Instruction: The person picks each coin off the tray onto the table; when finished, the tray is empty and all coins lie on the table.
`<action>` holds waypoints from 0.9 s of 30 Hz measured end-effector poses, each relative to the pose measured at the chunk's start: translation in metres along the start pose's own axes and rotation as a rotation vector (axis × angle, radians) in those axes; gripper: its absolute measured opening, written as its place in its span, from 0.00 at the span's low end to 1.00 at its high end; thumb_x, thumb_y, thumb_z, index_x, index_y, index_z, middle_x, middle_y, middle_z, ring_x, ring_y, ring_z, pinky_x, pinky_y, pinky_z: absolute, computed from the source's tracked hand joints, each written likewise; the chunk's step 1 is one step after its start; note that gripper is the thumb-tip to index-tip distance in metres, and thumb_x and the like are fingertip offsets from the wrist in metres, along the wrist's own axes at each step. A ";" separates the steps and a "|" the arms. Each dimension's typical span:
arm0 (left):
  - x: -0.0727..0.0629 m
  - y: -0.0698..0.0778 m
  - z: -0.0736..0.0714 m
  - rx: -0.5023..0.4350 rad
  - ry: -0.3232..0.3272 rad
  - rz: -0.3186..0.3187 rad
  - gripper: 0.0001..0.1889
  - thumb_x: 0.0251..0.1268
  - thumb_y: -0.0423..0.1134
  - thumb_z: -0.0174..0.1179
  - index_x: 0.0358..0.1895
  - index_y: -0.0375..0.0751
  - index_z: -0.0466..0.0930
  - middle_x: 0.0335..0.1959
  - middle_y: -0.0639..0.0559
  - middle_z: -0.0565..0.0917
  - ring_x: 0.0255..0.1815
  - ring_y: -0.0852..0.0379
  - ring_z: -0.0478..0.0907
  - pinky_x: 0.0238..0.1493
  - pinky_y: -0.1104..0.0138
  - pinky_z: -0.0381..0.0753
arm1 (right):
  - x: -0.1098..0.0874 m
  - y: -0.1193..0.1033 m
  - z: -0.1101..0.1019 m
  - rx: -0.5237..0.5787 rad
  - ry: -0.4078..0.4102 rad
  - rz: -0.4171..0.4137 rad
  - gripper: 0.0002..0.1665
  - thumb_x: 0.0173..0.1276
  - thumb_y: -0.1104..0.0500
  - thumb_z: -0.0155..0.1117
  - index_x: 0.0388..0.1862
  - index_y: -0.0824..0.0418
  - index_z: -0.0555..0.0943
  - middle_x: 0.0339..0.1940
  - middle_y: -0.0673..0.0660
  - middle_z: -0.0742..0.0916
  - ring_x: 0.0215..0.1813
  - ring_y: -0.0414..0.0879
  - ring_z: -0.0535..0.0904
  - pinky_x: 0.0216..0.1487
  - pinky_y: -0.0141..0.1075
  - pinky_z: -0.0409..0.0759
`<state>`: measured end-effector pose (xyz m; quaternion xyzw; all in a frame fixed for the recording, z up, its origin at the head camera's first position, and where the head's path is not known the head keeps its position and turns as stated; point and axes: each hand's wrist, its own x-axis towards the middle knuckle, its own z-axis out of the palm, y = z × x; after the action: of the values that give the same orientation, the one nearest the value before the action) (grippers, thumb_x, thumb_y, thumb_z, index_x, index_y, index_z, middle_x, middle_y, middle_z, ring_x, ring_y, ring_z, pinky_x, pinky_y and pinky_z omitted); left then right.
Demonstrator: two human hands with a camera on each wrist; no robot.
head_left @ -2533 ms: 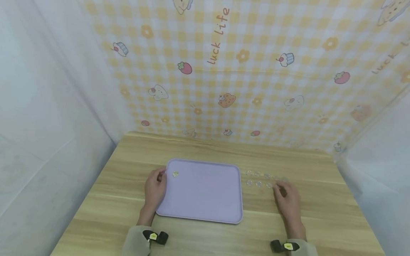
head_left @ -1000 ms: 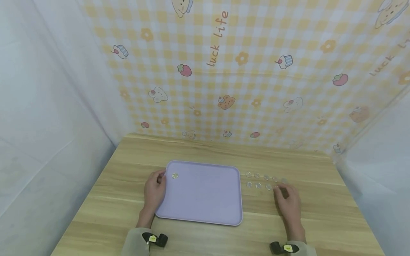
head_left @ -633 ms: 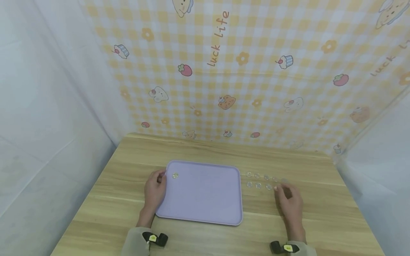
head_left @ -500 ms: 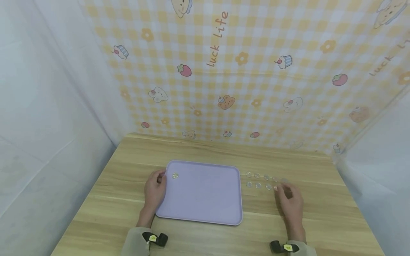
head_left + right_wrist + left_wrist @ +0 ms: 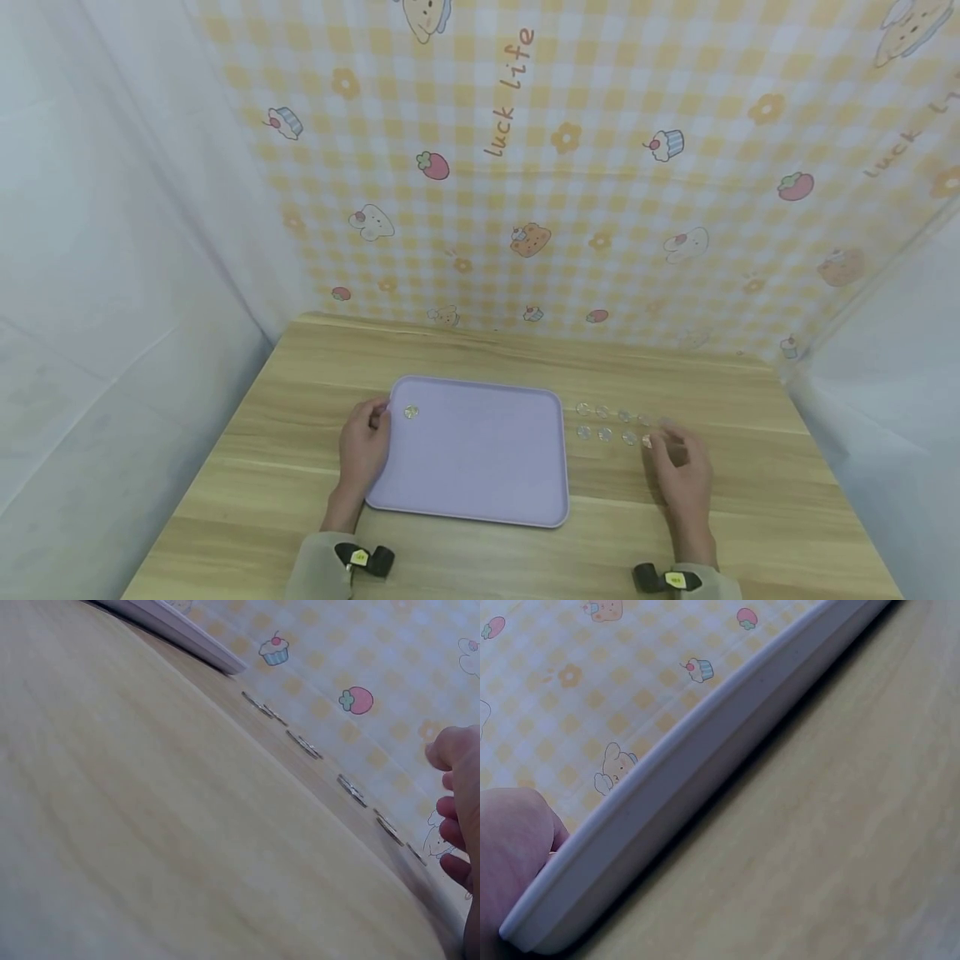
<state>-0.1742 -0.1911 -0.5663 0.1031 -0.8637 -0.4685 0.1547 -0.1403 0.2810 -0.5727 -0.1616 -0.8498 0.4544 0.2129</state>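
Observation:
A lavender tray (image 5: 480, 454) lies on the wooden table, with one gold-toned coin (image 5: 411, 412) near its upper left corner. My left hand (image 5: 364, 442) holds the tray's left edge; in the left wrist view part of that hand (image 5: 514, 840) sits against the rim. Right of the tray, several silvery coins (image 5: 604, 434) lie flat in two rows. My right hand (image 5: 682, 467) is at the right end of the nearer row, fingers bent loosely, beside the end coin (image 5: 647, 442). No coin shows between the fingers (image 5: 448, 746) in the right wrist view.
Behind the wooden table (image 5: 465, 558) hangs a yellow checked cloth (image 5: 562, 192) with cartoon prints. White sheets (image 5: 112, 292) close off both sides. A black camera (image 5: 381, 561) is strapped at each wrist.
My right hand has shifted slightly right, and the end coin of the nearer row now shows beside its fingertips. The left hand and the tray keep their places.

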 end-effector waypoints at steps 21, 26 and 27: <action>0.000 -0.001 0.000 -0.011 0.014 0.014 0.12 0.71 0.34 0.56 0.53 0.37 0.82 0.41 0.46 0.83 0.37 0.54 0.76 0.35 0.71 0.75 | -0.005 -0.007 0.011 0.071 0.063 -0.252 0.16 0.65 0.65 0.67 0.52 0.66 0.82 0.49 0.60 0.84 0.50 0.30 0.72 0.52 0.29 0.68; 0.000 -0.002 0.000 -0.009 0.015 0.017 0.12 0.71 0.33 0.56 0.53 0.37 0.82 0.40 0.46 0.83 0.37 0.55 0.76 0.35 0.71 0.75 | -0.007 -0.012 0.022 0.115 0.040 -0.380 0.15 0.62 0.70 0.67 0.48 0.70 0.82 0.47 0.64 0.84 0.50 0.35 0.74 0.52 0.27 0.71; 0.000 -0.002 0.000 -0.008 0.015 0.015 0.12 0.71 0.33 0.56 0.53 0.37 0.82 0.40 0.46 0.83 0.36 0.55 0.76 0.35 0.71 0.75 | -0.007 -0.013 0.024 0.118 0.031 -0.394 0.14 0.62 0.70 0.67 0.48 0.70 0.82 0.46 0.64 0.84 0.50 0.38 0.75 0.51 0.26 0.71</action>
<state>-0.1743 -0.1920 -0.5679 0.0993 -0.8613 -0.4702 0.1651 -0.1478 0.2535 -0.5753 0.0134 -0.8334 0.4504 0.3200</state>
